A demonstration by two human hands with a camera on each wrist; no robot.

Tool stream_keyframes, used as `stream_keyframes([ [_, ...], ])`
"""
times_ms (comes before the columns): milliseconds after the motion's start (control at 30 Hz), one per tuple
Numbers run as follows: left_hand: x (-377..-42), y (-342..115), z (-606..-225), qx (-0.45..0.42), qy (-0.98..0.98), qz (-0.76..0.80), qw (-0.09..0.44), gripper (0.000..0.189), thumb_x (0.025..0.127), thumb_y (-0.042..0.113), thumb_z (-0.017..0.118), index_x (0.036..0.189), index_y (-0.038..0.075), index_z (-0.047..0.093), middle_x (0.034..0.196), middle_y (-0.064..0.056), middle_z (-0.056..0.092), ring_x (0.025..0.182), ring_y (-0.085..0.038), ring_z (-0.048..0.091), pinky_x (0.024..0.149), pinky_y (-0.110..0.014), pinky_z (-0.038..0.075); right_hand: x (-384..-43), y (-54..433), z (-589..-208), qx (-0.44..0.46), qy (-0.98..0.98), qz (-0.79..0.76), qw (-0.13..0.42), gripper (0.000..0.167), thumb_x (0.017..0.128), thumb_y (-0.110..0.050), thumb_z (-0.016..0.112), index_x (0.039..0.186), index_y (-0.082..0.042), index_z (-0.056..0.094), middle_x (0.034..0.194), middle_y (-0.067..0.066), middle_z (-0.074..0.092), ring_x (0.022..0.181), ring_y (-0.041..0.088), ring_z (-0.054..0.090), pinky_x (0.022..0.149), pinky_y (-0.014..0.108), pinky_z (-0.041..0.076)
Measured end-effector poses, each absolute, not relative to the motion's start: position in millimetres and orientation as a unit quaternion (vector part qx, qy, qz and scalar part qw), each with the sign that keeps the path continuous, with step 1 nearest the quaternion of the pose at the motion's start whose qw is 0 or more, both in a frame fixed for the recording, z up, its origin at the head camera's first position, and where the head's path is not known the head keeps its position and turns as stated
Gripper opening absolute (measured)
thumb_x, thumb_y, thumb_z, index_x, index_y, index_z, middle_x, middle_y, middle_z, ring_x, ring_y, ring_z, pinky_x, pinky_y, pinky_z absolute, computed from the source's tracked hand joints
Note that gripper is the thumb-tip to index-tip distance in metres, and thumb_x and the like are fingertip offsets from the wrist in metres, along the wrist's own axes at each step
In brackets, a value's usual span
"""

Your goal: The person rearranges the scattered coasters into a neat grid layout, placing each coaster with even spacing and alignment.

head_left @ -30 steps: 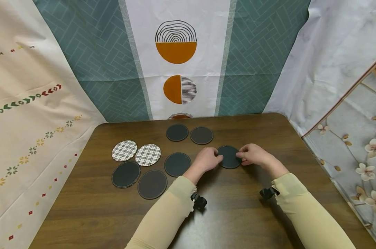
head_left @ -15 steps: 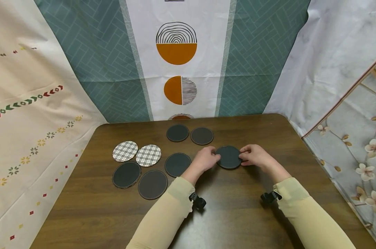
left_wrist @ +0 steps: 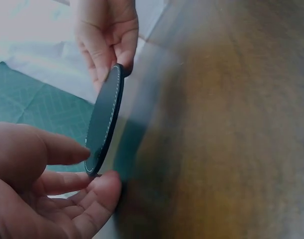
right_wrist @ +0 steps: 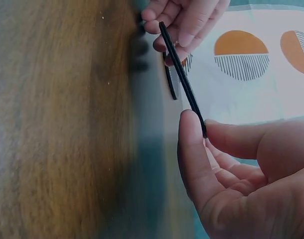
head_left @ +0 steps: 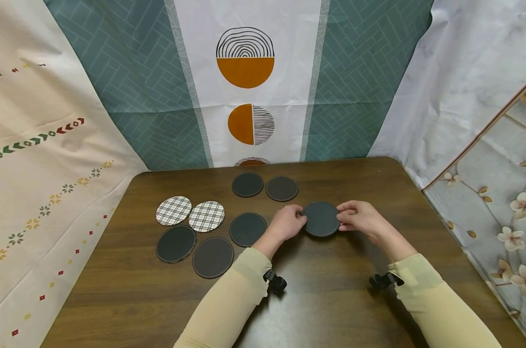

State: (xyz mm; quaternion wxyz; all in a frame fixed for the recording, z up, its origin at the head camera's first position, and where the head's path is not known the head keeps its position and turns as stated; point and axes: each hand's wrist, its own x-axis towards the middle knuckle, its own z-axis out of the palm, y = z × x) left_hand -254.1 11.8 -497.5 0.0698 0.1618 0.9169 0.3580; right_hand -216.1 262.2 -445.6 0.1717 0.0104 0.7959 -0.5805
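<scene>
A round black coaster [head_left: 321,219] with a stitched rim is off the table between my hands, its edge standing clear of the wood in both wrist views. My right hand [head_left: 361,219] pinches its right edge between thumb and fingers; the right wrist view shows the thumb [right_wrist: 236,139] on one face and a finger on the other. At the left edge, my left hand [head_left: 285,223] holds the rim. In the left wrist view the coaster [left_wrist: 106,119] lies between the left thumb and fingers, with the right hand [left_wrist: 109,37] at its far end.
Two white plaid coasters [head_left: 207,216] lie on the left of the wooden table [head_left: 324,299]. Below them are a black coaster [head_left: 176,244] and a brown one [head_left: 212,257]. Another black coaster [head_left: 248,229] lies beside my left forearm. Farther back sit a black [head_left: 247,184] and a brown coaster [head_left: 282,188].
The right hand has shifted slightly to the right, from over the coaster's face to its edge. The coaster has risen a little from the table. The other coasters have not moved.
</scene>
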Motion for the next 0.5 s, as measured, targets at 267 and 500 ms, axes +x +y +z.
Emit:
stream_keyframes([
  [267,-231,21,-476,0.170,0.936,0.302,0.065,0.020,0.108,0.016,0.071,0.124,0.005,0.076,0.086,0.001,0.066,0.078,-0.017,0.061,0.078,-0.032,0.052,-208,273,-447,0.008,0.802,-0.571,0.175,0.045,0.110,0.001,0.063,0.149,0.019,0.048,0.116,0.021,0.065,0.089,0.018,0.071,0.083,0.034,0.065],
  [500,-243,38,-511,0.185,0.949,0.252,0.041,0.022,0.106,0.024,0.075,0.121,0.008,0.075,0.090,0.002,0.071,0.089,-0.020,0.069,0.084,-0.039,0.056,-203,281,-449,0.007,0.821,-0.546,0.166,0.039,0.109,0.004,0.064,0.144,0.019,0.052,0.116,0.021,0.061,0.090,0.020,0.069,0.081,0.036,0.065],
])
